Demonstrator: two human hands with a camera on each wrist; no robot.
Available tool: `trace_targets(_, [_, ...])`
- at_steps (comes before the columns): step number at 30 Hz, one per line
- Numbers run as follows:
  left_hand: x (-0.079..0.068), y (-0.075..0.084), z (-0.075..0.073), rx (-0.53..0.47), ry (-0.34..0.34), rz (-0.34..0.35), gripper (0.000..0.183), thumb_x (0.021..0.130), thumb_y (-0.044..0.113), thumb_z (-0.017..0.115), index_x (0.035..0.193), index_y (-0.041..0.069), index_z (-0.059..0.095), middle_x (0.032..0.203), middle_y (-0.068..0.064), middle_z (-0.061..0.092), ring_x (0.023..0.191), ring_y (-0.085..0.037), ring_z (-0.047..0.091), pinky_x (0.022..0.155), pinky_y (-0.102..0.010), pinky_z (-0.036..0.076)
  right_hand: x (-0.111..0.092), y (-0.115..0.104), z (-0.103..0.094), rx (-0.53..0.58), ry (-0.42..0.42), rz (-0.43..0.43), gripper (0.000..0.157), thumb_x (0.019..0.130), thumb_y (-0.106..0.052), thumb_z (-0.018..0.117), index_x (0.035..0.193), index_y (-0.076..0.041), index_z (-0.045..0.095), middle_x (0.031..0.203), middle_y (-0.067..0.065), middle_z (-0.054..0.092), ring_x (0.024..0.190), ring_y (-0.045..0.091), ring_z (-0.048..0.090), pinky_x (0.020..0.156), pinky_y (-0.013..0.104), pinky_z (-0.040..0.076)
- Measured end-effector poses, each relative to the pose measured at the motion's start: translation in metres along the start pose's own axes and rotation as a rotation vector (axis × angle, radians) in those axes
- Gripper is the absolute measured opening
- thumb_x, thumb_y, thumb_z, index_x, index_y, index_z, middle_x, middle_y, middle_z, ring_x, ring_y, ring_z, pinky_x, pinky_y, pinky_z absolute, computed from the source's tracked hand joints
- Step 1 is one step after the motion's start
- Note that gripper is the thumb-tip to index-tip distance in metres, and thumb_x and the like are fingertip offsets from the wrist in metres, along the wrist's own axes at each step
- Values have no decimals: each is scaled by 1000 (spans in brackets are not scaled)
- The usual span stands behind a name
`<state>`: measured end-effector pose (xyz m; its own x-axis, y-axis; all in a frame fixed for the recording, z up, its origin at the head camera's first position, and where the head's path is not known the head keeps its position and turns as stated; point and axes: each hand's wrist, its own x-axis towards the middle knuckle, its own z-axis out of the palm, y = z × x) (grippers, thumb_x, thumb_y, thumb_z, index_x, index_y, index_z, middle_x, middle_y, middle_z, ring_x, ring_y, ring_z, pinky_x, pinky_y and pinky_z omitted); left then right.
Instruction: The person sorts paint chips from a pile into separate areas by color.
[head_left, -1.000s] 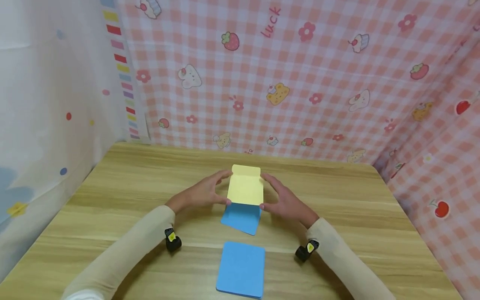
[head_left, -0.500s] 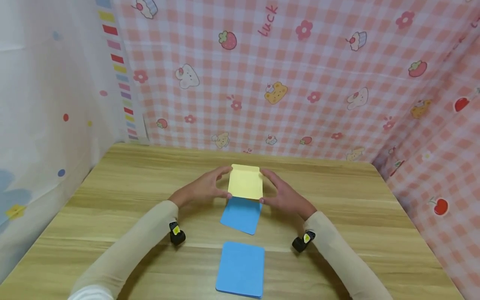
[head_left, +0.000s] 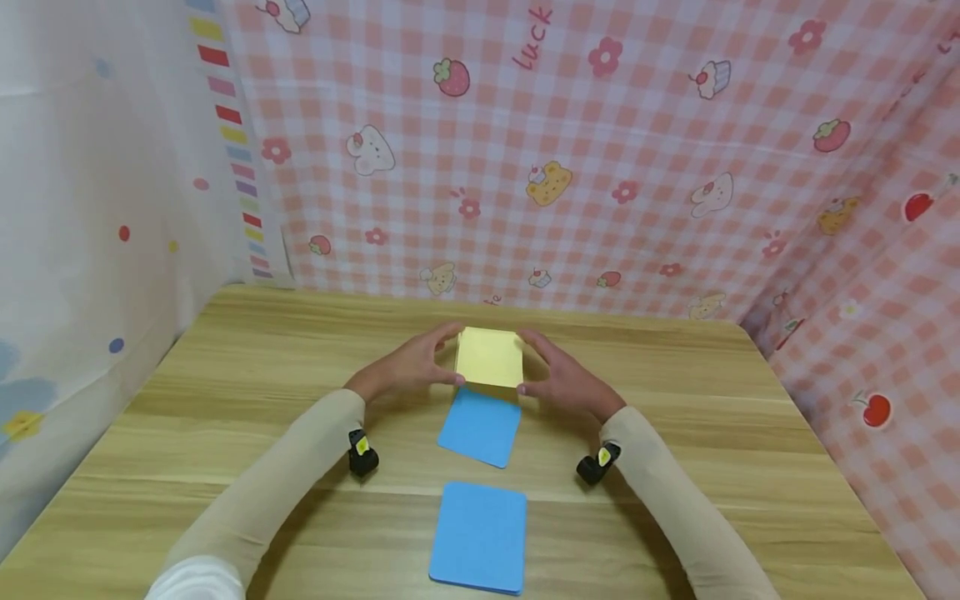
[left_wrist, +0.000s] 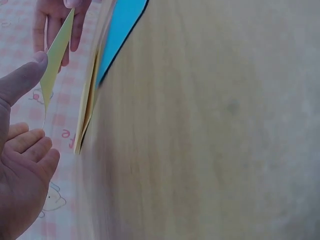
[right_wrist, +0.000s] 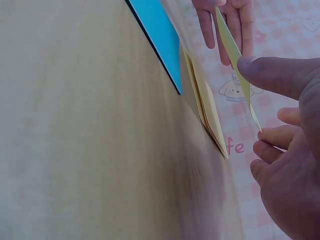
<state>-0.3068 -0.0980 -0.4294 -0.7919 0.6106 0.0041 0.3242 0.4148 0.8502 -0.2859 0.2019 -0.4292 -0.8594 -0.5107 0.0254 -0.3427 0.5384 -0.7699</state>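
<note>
A thin yellow card (head_left: 489, 358) is held up off the table between both hands. My left hand (head_left: 411, 360) grips its left edge, thumb at the near corner and index finger at the far one. On the opposite edge my right hand (head_left: 568, 380) holds it in the same way. Both wrist views show the card edge-on and slightly bent, with a thumb (right_wrist: 270, 72) against its face. Beneath it, thin yellow layers (left_wrist: 87, 107) lie on the table. A blue card (head_left: 482, 427) lies slightly turned, just nearer than the yellow one.
A small stack of blue cards (head_left: 478, 537) lies near the front of the wooden table (head_left: 300, 533). Behind the table's far edge hangs a pink checked cloth (head_left: 495, 133); a white cloth (head_left: 97, 183) hangs at the left.
The yellow card's far flap, standing up a second ago, no longer shows apart from the rest. The card's near edge and both thumbs have shifted away from the camera. The blue cards stay put.
</note>
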Motion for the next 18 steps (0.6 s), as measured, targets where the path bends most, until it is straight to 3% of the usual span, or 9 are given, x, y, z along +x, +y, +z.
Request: trace_targets(18, [18, -7, -9, 47, 2, -27, 97, 89, 25, 81, 161, 4, 18, 166, -16, 20, 149, -39, 26, 120, -47, 27, 25, 10, -8, -30, -37, 23, 94, 91, -18, 78, 163, -15, 17, 169, 10, 14, 153, 35, 15, 121, 58, 19])
